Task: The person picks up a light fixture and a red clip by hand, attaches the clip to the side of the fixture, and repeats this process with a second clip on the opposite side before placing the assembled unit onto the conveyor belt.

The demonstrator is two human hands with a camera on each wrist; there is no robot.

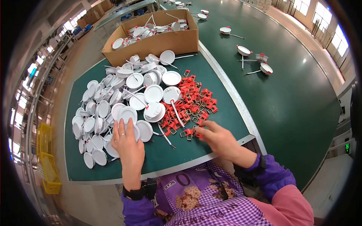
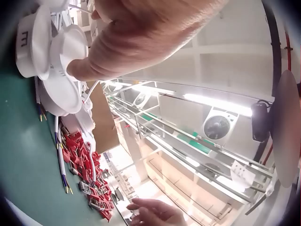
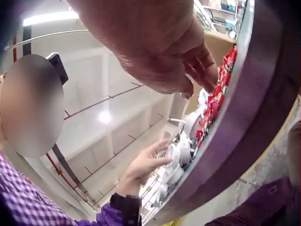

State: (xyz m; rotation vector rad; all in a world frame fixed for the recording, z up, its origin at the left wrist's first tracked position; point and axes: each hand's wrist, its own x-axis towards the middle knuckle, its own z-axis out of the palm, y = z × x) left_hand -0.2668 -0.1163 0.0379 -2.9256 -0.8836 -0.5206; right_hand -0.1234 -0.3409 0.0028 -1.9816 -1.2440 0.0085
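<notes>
left hand (image 1: 127, 142): palm down, fingers straight and slightly spread, resting on top of the white lamp housings (image 1: 113, 98) at the near edge of their heap; there is a ring (image 1: 122, 134) on one finger and a black wrist strap (image 1: 134, 193) behind the hand.
right hand (image 1: 221, 140): at the near edge of the red spring clips (image 1: 191, 102), fingers bent and drawn together, tips touching the nearest clips; whether a clip is pinched between them, i cannot tell.
white lamp housings: a loose heap of round, shallow shells, many trailing thin wires, spread over the left half of the green mat (image 1: 162, 156); the left wrist view shows a fingertip against one shell.
red spring clips: a smaller pile just right of the housings and touching them, lying just beyond the right hand's fingertips.
cardboard box (image 1: 166, 40): open, at the far end of the mat, holding more housings.
conveyor belt (image 1: 298, 101): dark green, running alongside the mat on the right, with a few fitted lamps (image 1: 244, 50) lying well apart on it.
yellow crates (image 1: 47, 158): low down, to the left of the table.
</notes>
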